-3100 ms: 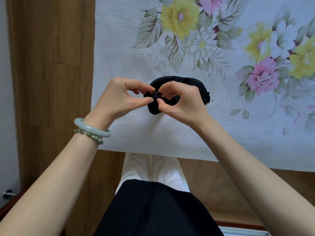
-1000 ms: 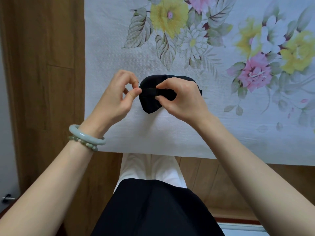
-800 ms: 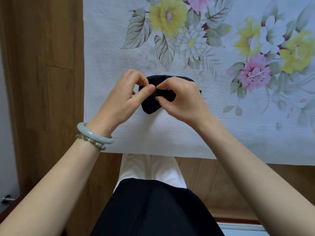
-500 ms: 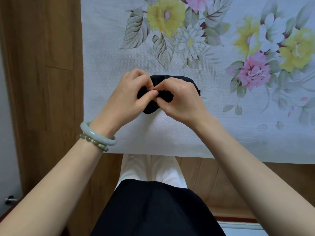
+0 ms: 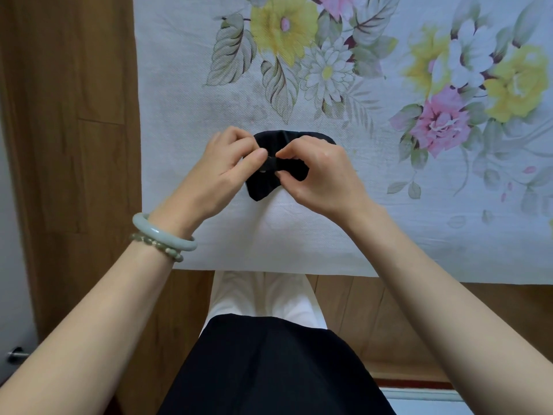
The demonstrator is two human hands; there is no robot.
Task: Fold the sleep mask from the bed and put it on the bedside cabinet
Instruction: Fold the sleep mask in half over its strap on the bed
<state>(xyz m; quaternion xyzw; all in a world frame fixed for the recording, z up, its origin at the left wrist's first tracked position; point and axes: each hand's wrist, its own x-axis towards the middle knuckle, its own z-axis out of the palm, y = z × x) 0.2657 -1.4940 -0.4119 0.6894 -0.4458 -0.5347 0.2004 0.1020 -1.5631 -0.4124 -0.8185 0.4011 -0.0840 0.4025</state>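
The black sleep mask [image 5: 263, 185] lies bunched on the flowered bed sheet [image 5: 299, 235], near the bed's front edge. My left hand [image 5: 221, 172] pinches the mask's left part between thumb and fingers. Against it, my right hand [image 5: 317, 172] pinches the mask's middle, where a small dark strap or buckle shows between the fingertips. Both hands cover most of the mask; only its top edge and lower left lobe are visible. The bedside cabinet cannot be made out.
A wooden floor [image 5: 68, 115] runs along the bed's left side and under the front edge. A pale wall strip with a metal door stop [image 5: 16, 353] is at the far left. My legs stand against the bed's front edge.
My left hand closed in from just left of the mask and now grips it beside my right hand. The mask has stayed in place on the sheet.
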